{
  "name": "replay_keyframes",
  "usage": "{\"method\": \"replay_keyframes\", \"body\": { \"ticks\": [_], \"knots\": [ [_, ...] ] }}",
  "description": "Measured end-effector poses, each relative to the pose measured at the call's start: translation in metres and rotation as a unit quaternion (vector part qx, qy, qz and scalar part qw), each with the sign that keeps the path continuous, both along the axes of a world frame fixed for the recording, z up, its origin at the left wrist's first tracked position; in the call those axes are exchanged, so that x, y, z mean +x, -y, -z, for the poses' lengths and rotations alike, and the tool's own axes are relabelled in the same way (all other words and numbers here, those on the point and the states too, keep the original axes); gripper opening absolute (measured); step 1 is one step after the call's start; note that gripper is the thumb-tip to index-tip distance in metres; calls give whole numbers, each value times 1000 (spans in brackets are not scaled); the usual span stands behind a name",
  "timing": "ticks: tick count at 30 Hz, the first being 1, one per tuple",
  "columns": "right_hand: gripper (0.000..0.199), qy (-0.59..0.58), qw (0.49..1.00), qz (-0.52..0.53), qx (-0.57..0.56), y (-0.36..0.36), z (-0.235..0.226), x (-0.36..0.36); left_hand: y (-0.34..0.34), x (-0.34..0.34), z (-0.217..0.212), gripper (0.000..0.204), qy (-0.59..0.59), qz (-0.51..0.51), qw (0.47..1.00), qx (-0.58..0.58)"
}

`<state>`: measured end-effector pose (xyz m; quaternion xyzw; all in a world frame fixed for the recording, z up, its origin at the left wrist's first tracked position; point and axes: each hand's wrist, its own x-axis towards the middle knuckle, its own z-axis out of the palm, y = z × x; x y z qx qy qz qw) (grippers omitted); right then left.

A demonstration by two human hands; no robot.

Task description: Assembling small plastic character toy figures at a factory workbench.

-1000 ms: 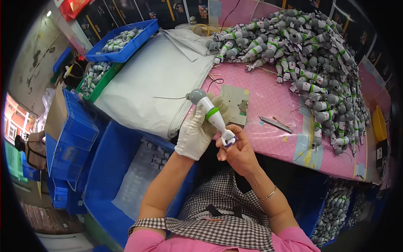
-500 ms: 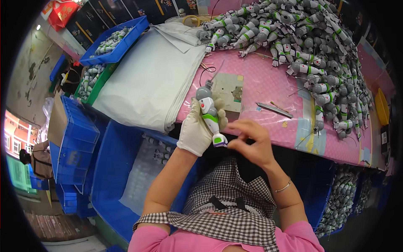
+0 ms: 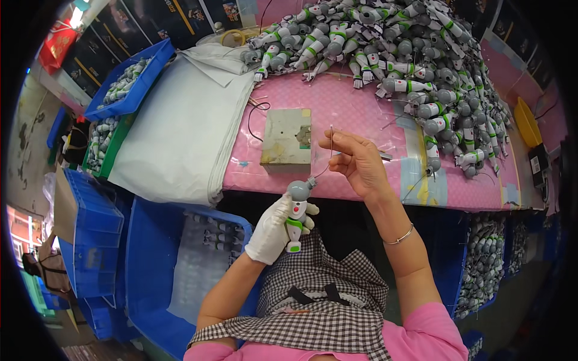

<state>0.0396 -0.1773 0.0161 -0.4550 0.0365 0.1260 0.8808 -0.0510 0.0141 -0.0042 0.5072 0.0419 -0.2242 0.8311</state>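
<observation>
My left hand (image 3: 269, 233), in a white glove, is closed around a toy arm (image 3: 293, 227) with grey, white and green parts. The toy arm slants upward in front of my apron, its round grey shoulder end on top and its small hand end at the bottom. From the grey end a thin wire (image 3: 323, 172) rises toward my bare right hand (image 3: 363, 165). The fingers of that hand pinch the wire, whose tip stands up past the fingertips. Just behind lies the table's front edge, and a grey metal box (image 3: 282, 135) sits left of my right hand.
Toy arms lie in a large heap (image 3: 448, 90) at the table's right and back. White sheets (image 3: 174, 126) cover its left part. A blue bin (image 3: 150, 265) stands below on the left, a blue tray (image 3: 153, 63) beyond the sheets. A slim metal tool (image 3: 385, 156) is partly hidden by my right hand.
The toy arm has come down toward my apron in my left hand, off the metal box's front. My right hand has gone from its lower end up to the wire and grips it.
</observation>
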Motion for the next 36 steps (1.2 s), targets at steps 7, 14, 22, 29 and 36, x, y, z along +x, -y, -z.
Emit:
{"method": "replay_keyframes", "body": {
  "ticks": [7,14,22,29,36],
  "knots": [
    [20,67,989,-28,-131,6,16,20,-2,11,-3,35,35,35,986,159],
    [18,194,895,-71,-396,-10,34,54,3,40,-14,32,28,-97,989,108],
    [21,92,919,-200,-327,-7,22,67,-12,58,-20,36,-17,-53,989,-134],
    [22,95,909,-198,-355,-9,15,66,-7,65,-11,29,16,-98,993,-57],
    [22,124,912,-154,-360,-7,31,62,1,61,-12,30,34,-96,994,-47]
  ]
}}
